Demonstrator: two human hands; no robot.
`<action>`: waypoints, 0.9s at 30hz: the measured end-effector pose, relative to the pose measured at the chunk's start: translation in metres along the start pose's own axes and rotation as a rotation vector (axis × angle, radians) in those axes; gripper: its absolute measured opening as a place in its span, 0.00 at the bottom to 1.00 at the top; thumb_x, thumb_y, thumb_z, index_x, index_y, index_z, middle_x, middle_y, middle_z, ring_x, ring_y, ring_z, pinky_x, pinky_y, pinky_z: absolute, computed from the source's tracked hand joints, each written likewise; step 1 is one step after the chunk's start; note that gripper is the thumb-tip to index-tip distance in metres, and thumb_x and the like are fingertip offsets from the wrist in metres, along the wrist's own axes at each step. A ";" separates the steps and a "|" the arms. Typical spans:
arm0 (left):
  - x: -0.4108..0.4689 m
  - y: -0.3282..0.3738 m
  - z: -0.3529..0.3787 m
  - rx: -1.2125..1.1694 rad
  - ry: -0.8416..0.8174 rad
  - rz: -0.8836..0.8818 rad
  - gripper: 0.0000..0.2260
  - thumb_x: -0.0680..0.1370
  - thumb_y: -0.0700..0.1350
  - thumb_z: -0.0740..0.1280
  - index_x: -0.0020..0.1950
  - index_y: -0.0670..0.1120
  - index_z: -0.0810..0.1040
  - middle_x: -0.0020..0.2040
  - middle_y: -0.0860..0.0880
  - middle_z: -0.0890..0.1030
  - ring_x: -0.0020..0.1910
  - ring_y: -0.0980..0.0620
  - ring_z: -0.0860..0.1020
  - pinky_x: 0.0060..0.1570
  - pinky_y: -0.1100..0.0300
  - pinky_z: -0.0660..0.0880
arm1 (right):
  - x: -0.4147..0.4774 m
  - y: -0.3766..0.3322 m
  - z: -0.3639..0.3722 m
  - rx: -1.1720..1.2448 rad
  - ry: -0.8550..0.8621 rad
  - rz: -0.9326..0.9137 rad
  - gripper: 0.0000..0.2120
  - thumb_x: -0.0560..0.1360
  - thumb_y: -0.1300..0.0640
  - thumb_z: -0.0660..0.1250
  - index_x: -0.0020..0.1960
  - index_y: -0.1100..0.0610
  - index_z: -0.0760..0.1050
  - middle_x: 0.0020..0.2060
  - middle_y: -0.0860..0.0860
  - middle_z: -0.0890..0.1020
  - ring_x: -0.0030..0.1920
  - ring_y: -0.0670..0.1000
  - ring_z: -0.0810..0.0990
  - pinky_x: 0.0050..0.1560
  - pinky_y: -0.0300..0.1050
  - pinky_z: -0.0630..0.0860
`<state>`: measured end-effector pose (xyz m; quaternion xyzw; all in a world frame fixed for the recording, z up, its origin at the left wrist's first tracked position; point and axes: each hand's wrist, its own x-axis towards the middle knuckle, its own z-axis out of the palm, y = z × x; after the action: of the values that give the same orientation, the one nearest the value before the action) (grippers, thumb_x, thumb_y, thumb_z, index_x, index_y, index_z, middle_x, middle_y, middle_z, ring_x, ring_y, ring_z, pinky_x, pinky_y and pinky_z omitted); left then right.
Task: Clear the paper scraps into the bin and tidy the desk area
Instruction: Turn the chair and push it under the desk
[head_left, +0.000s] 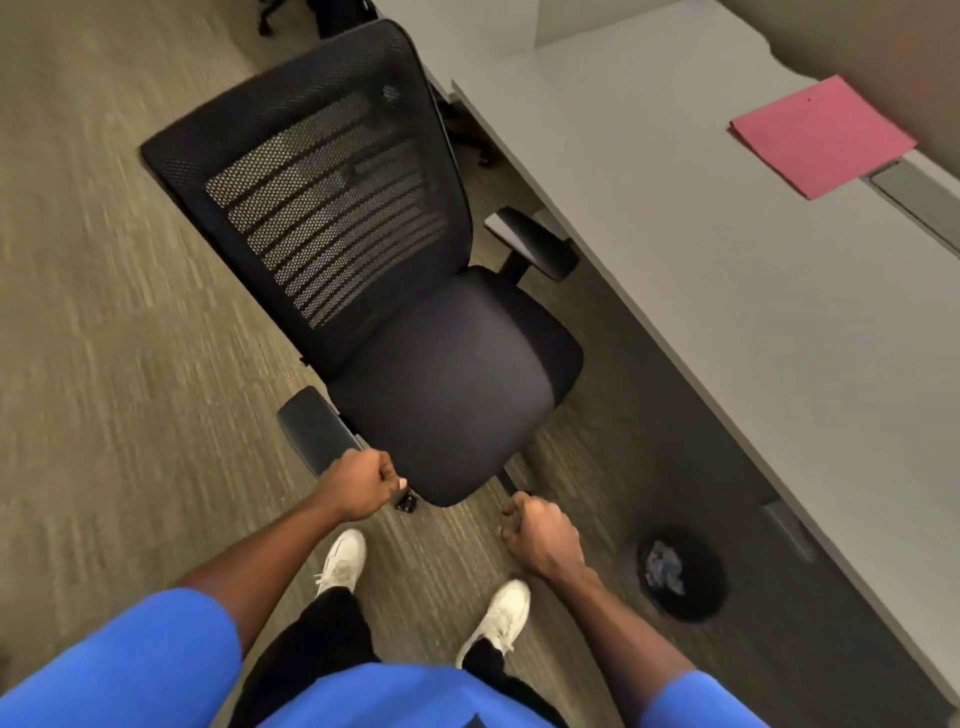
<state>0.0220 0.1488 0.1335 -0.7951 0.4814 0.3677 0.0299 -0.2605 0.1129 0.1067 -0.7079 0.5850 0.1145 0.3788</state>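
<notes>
A black mesh-backed office chair (441, 384) stands on the carpet beside the grey desk (727, 322). My left hand (363, 483) is closed around the near end of the chair's left armrest (311, 434). Just below the seat's front edge, my right hand (543, 538) is curled into a fist with nothing visible in it. A round black bin (714, 597) sits on the floor under the desk edge, to the right of my right hand. Crumpled paper scraps (665, 566) lie inside it. A pink folder (821, 135) lies flat at the far right of the desk top.
My white shoes (498, 618) stand on the carpet just behind the chair seat. A grey partition wall (883, 36) rises behind the desk. Another chair's wheeled base (265, 21) shows at the top. Open carpet (104, 312) stretches to the left.
</notes>
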 end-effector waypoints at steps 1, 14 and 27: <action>0.003 -0.008 -0.006 0.003 0.009 0.009 0.12 0.78 0.54 0.73 0.43 0.47 0.82 0.43 0.48 0.87 0.49 0.44 0.86 0.53 0.49 0.82 | 0.004 -0.009 0.002 0.000 0.003 0.004 0.13 0.74 0.48 0.66 0.58 0.47 0.78 0.58 0.49 0.85 0.60 0.57 0.83 0.54 0.51 0.79; 0.095 -0.175 -0.146 -0.080 0.053 0.030 0.20 0.78 0.58 0.76 0.39 0.42 0.81 0.36 0.43 0.85 0.41 0.38 0.85 0.45 0.49 0.80 | 0.072 -0.194 0.086 0.195 0.061 0.042 0.30 0.70 0.36 0.75 0.67 0.48 0.74 0.62 0.51 0.79 0.65 0.55 0.78 0.62 0.52 0.78; 0.155 -0.151 -0.294 -0.598 0.269 0.327 0.29 0.76 0.67 0.72 0.67 0.48 0.81 0.62 0.51 0.87 0.64 0.48 0.84 0.68 0.44 0.80 | 0.094 -0.287 0.144 -0.142 0.135 0.059 0.41 0.72 0.42 0.74 0.78 0.54 0.61 0.71 0.56 0.72 0.69 0.60 0.71 0.68 0.60 0.71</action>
<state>0.3455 -0.0040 0.2059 -0.7224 0.4732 0.3841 -0.3267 0.0702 0.1477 0.0662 -0.7216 0.6202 0.1190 0.2837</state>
